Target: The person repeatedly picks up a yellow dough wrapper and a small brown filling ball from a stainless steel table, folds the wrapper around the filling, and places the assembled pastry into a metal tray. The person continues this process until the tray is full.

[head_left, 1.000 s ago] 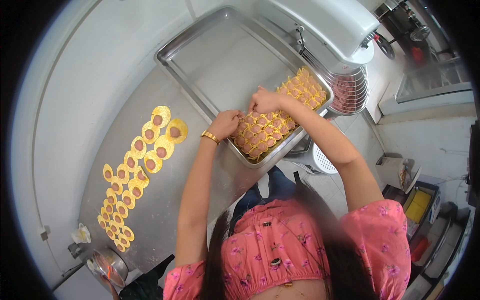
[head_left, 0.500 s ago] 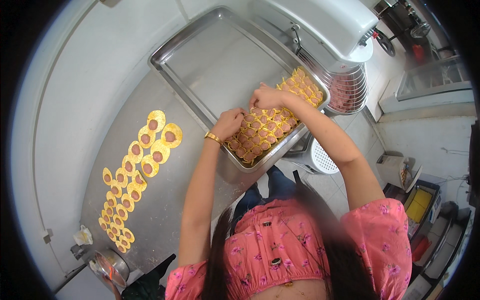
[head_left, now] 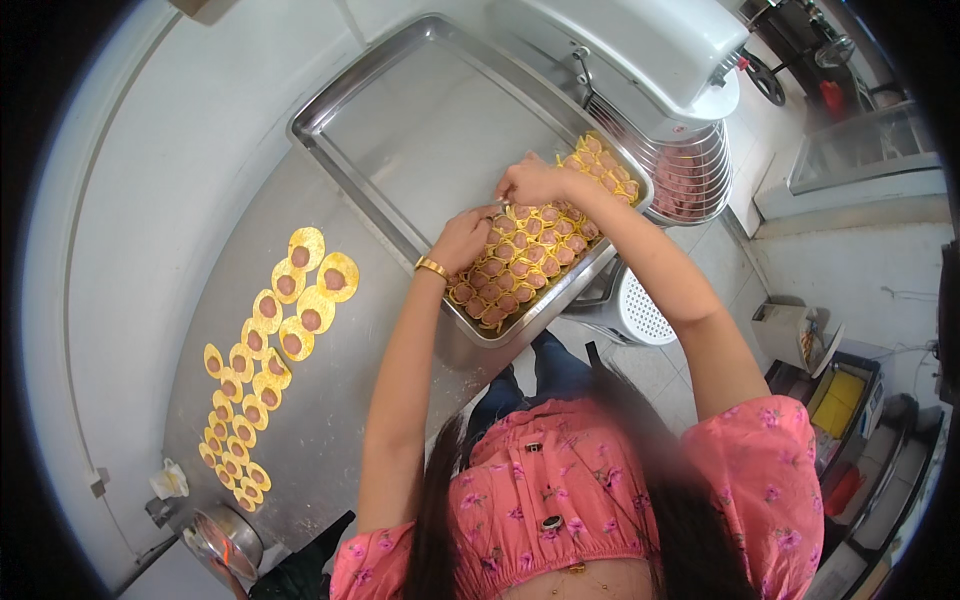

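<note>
Rows of open-topped dumplings (head_left: 525,262) with yellow wrappers and pink filling fill the near right part of a large metal tray (head_left: 400,110). At the far edge of these rows my left hand (head_left: 466,240), with a gold band at its wrist, has its fingers bent and pressed in. Close by, my right hand (head_left: 532,182) pinches at the same spot, its fingertips almost meeting the left ones. A dumpling edge shows between the fingertips; most of it is hidden. On the steel table to the left lie round yellow wrappers (head_left: 339,293), each topped with a lump of filling.
A white mixer (head_left: 640,60) with a wire guard and pink filling in its bowl stands beyond the tray. A stool (head_left: 645,312) with a perforated seat is below the tray's right side. At the lower left, another person's hand (head_left: 232,580) is near a metal bowl (head_left: 222,535).
Both hands have shifted slightly up over the tray's rows and their fingertips have come closer together. The whole view has moved a little.
</note>
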Available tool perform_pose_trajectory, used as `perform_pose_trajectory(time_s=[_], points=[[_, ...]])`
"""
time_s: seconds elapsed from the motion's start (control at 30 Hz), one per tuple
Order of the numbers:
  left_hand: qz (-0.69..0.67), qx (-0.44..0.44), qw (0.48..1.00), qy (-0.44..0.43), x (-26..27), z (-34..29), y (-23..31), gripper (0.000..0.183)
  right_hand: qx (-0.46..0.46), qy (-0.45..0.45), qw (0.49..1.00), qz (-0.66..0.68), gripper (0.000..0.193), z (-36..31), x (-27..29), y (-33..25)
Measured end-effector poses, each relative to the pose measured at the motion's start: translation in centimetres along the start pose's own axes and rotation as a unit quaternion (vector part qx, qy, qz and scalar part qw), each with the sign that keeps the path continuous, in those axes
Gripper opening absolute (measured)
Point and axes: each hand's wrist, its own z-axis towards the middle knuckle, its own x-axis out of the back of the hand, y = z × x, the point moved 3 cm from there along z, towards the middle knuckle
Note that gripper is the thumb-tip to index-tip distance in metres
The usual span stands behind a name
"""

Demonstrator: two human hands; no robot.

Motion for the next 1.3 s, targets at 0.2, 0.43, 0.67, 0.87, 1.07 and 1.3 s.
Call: perform_pose_trajectory(time_s=[0.2, 0.43, 0.67, 0.87, 1.07, 1.3], points=[[-0.027, 0.066, 0.994, -0.077, 0.0, 0.4, -0.1, 0.037, 0.005, -0.068, 0.997, -0.040, 0.032, 0.0, -0.2, -0.2], [-0.083, 0.090, 0.990, -0.065, -0.5, 0.8, -1.0, 0.041, -0.006, -0.065, 0.997, -0.030, 0.030, 0.4, -0.5, 0.1], [-0.038, 0.036, 0.996, -0.066, -1.4, 2.3, -0.7, 0.040, -0.029, -0.048, 0.996, -0.066, 0.031, -0.1, 1.0, 2.0], [-0.051, 0.059, 0.994, -0.078, -0.9, 1.8, -0.3, 0.041, -0.011, -0.074, 0.996, -0.043, 0.030, 0.2, 0.5, 1.6], [-0.019, 0.030, 0.999, -0.032, -1.2, 3.0, 0.4, 0.043, -0.018, -0.085, 0.996, -0.002, 0.033, 0.2, 0.7, 2.0], [-0.070, 0.067, 0.994, -0.048, -2.7, 4.6, 1.0, 0.044, -0.056, -0.037, 0.997, -0.036, 0.035, -0.3, 3.3, 4.1]])
